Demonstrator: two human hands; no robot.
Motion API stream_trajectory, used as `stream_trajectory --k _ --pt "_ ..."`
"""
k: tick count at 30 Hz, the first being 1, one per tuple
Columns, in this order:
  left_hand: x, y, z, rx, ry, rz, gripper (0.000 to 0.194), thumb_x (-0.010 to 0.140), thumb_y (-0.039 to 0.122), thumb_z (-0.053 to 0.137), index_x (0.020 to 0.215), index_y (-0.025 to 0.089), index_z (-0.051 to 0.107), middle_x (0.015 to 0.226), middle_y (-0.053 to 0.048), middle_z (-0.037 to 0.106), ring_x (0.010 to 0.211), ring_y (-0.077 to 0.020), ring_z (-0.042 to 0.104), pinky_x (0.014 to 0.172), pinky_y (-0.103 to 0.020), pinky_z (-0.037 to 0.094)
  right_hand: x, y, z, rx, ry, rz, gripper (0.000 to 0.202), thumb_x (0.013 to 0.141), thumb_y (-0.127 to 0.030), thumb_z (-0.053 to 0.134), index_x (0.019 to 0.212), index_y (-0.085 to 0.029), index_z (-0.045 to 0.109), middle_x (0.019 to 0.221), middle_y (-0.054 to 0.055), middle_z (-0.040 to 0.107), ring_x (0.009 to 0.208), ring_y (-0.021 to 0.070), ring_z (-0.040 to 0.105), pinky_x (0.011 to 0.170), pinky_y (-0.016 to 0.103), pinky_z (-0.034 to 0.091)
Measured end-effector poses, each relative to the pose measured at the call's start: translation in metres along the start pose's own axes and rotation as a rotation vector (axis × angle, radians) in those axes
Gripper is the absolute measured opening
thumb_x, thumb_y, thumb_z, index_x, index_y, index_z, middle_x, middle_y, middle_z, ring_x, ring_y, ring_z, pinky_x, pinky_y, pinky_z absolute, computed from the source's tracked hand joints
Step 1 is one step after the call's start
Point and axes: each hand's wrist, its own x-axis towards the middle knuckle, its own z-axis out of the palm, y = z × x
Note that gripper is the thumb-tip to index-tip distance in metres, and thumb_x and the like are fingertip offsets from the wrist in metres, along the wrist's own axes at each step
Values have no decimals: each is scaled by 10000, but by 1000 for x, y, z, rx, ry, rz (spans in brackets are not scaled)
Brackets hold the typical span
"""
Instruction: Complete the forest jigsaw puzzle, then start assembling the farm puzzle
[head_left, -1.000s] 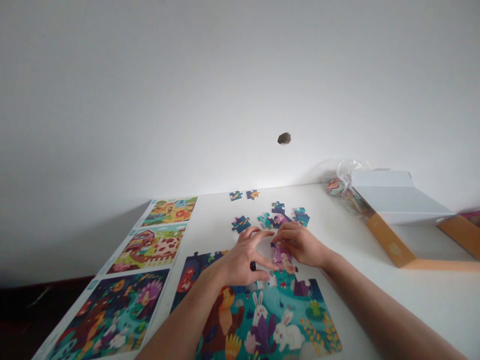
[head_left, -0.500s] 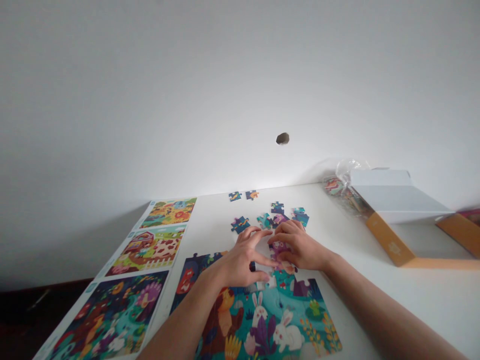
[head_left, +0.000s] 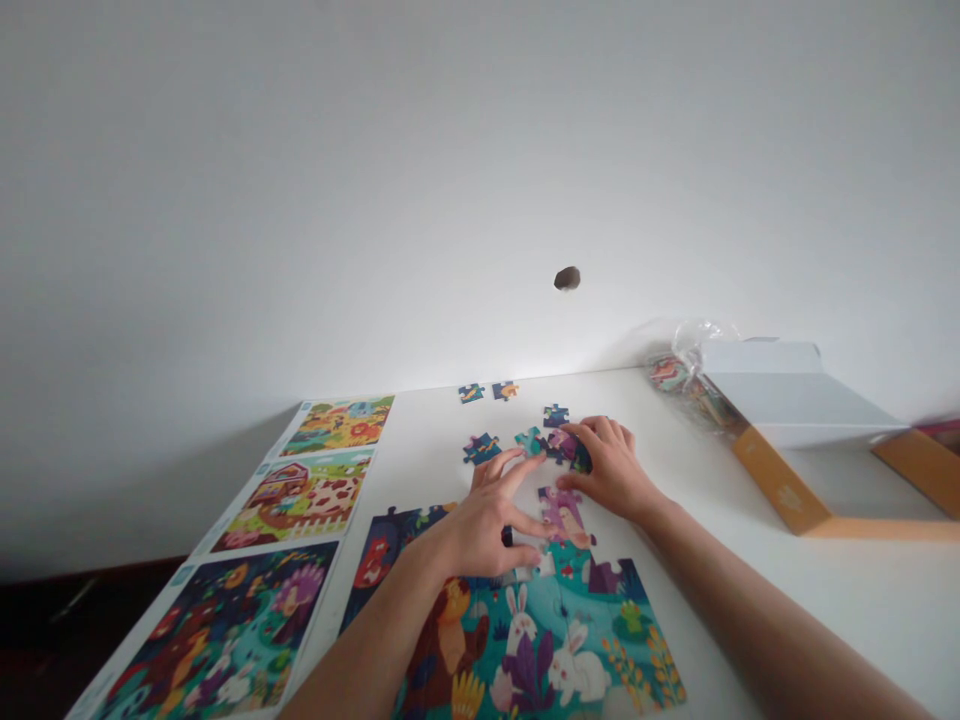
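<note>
A partly joined jigsaw puzzle (head_left: 577,610) with rabbits and a frog lies on the white table. My left hand (head_left: 499,515) rests over its upper edge, fingers spread, covering part of the picture. Beyond that edge, my right hand (head_left: 611,465) reaches over a dark purple puzzle piece (head_left: 561,443), its thumb and forefinger apart on either side. Whether its fingertips touch the piece I cannot tell. Between the hands, pink-purple puzzle pieces (head_left: 564,513) sit at the top of the joined part. A teal puzzle piece (head_left: 529,440) lies just past my left fingertips.
Further loose pieces lie behind the hands, among them a dark blue piece (head_left: 481,447) and an orange-marked piece (head_left: 505,391) near the wall. Three picture sheets (head_left: 232,630) line the left edge. At right stand an open box (head_left: 787,485) and a clear plastic bag (head_left: 694,385) of pieces.
My right hand has moved away from the pink-purple pieces, up and to the right, to the loose pieces, uncovering the pink-purple ones. My left hand has stayed nearly still.
</note>
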Motion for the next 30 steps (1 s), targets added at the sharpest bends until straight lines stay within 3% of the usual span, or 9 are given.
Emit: stream_trajectory --k 11,16,24,30 --pt "0 1 -1 -20 -13 -45 388 660 334 815 1019 449 723 1564 62 239 1382 -437 146 1097 -647 163 1 17 2 -49 25 61 384 841 -384 695 1194 -269 595 1137 74 596 1036 289 497 930 438 318" --pt "0 0 0 -44 4 -52 388 684 264 791 1012 458 721 1552 90 266 1389 -397 167 1124 -610 168 6 18 9 -30 21 81 397 808 -356 739 1173 -274 606 1060 52 638 1004 283 506 920 433 307" --pt "-1 0 -2 -31 -8 -66 340 736 283 746 1035 442 719 1519 59 338 1389 -374 189 1126 -587 198 5 9 2 35 32 11 498 799 -206 741 1254 -317 573 1009 33 657 987 261 524 902 400 308" --pt "0 0 -3 -34 -10 -63 277 778 327 708 1035 429 724 1506 49 358 1394 -365 182 1130 -568 199 5 7 -5 179 51 20 234 856 -228 650 1083 -281 659 836 2 674 850 215 585 848 368 332"
